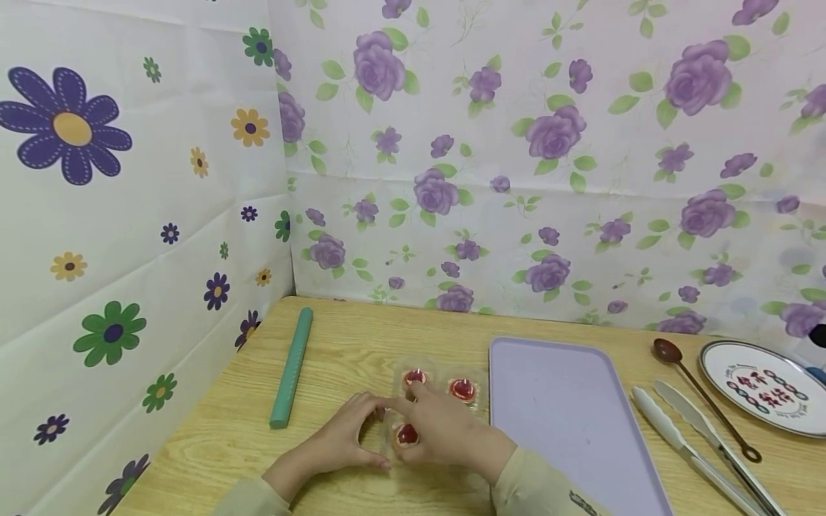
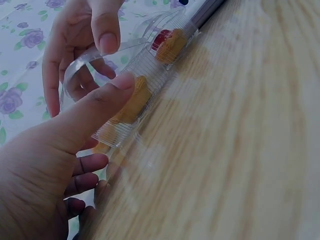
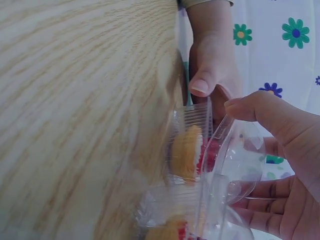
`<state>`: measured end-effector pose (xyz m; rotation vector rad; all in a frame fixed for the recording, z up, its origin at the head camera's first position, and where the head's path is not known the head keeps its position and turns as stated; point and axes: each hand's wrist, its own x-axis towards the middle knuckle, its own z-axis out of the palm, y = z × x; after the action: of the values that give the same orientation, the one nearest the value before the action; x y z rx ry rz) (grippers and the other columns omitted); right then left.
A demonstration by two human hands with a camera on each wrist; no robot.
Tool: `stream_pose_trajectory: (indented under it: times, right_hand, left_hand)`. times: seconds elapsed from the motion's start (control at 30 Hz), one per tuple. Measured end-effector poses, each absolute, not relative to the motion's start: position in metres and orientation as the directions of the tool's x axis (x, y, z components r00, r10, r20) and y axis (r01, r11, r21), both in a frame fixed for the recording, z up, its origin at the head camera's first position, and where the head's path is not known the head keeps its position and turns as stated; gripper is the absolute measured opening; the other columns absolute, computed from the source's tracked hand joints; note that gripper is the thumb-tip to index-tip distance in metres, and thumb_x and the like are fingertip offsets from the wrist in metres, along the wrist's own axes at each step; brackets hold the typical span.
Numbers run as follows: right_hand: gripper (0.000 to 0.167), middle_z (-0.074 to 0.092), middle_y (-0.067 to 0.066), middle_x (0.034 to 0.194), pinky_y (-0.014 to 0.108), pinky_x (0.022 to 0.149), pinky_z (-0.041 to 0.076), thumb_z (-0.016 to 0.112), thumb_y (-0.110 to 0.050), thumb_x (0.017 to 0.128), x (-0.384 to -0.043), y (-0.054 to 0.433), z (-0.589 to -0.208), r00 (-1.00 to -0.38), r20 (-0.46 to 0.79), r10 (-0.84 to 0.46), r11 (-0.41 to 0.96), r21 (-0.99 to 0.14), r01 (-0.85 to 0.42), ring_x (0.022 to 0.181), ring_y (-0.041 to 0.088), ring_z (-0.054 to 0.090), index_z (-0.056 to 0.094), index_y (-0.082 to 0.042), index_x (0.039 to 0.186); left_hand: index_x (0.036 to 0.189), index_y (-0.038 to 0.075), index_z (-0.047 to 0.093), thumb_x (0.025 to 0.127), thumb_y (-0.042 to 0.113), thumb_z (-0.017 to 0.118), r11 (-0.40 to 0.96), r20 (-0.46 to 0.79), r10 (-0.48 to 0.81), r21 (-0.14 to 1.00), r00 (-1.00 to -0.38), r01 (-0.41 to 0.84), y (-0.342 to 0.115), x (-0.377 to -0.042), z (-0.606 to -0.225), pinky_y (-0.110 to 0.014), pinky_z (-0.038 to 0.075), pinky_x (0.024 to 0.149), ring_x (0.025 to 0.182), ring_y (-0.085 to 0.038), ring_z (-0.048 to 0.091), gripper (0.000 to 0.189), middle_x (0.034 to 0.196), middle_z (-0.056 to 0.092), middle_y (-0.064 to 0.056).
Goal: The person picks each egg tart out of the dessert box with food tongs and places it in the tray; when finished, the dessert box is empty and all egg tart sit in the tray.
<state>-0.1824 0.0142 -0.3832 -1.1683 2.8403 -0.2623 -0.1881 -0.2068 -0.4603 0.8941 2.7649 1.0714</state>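
Note:
A clear plastic container [image 1: 439, 374] lies on the table before me, with red-topped tarts [image 1: 462, 390] in it. In the right wrist view its ribbed base [image 3: 191, 114] surrounds a tart with a yellow crust [image 3: 184, 156]. My right hand [image 1: 445, 426] reaches over the container and holds its clear lid [image 3: 243, 150] between thumb and fingers. That lid stands tilted away from the base. At the container's left side is my left hand [image 1: 342, 436], thumb stretched out by the near corner, other fingers loosely bent. Part of the container is hidden under my right hand.
Just right of the container lies a lilac tray [image 1: 555, 401]. Beyond it are metal tongs [image 1: 703, 444], a brown spoon [image 1: 703, 390] and a white plate [image 1: 800, 401]. A green rod [image 1: 292, 369] lies to the left. Flowered cloth walls [image 1: 452, 179] bound the table.

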Motion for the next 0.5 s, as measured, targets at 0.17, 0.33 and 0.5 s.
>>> stream_pose_trajectory:
  times: [0.17, 0.33, 0.5]
  right_hand:
    - [0.067, 0.056, 0.009, 0.123, 0.027, 0.071, 0.054, 0.071, -0.044, 0.08, -0.179, 0.021, -0.377, -0.704, 0.039, -0.709, 0.692, -0.156, -0.705, 0.1, 0.02, 0.06, 0.047, -0.03, 0.141]
    - [0.068, 0.057, 0.005, 0.118, 0.025, 0.07, 0.054, 0.071, -0.051, 0.08, -0.174, 0.028, -0.368, -0.71, 0.085, -0.699, 0.702, -0.105, -0.704, 0.095, 0.014, 0.058, 0.048, -0.024, 0.138]
    - [0.069, 0.057, 0.002, 0.117, 0.034, 0.078, 0.054, 0.07, -0.054, 0.079, -0.169, 0.037, -0.363, -0.736, 0.136, -0.663, 0.727, -0.118, -0.677, 0.097, 0.016, 0.059, 0.047, -0.024, 0.137]
  left_hand:
    - [0.134, 0.023, 0.047, 0.068, 0.057, 0.078, 0.582, 0.164, 0.534, 0.64, -0.829, 0.502, -0.206, -0.188, -0.46, -0.028, 0.044, 0.092, 0.103, -0.006, 0.044, 0.081, 0.111, 0.051, 0.014]
    - [0.136, 0.022, 0.046, 0.071, 0.054, 0.077, 0.567, 0.161, 0.542, 0.655, -0.825, 0.5, -0.205, -0.188, -0.459, -0.031, 0.043, 0.095, 0.106, -0.006, 0.044, 0.079, 0.113, 0.051, 0.011]
    - [0.135, 0.02, 0.047, 0.072, 0.054, 0.078, 0.571, 0.165, 0.541, 0.647, -0.824, 0.505, -0.205, -0.188, -0.459, -0.03, 0.044, 0.095, 0.105, -0.007, 0.045, 0.078, 0.111, 0.051, 0.012]
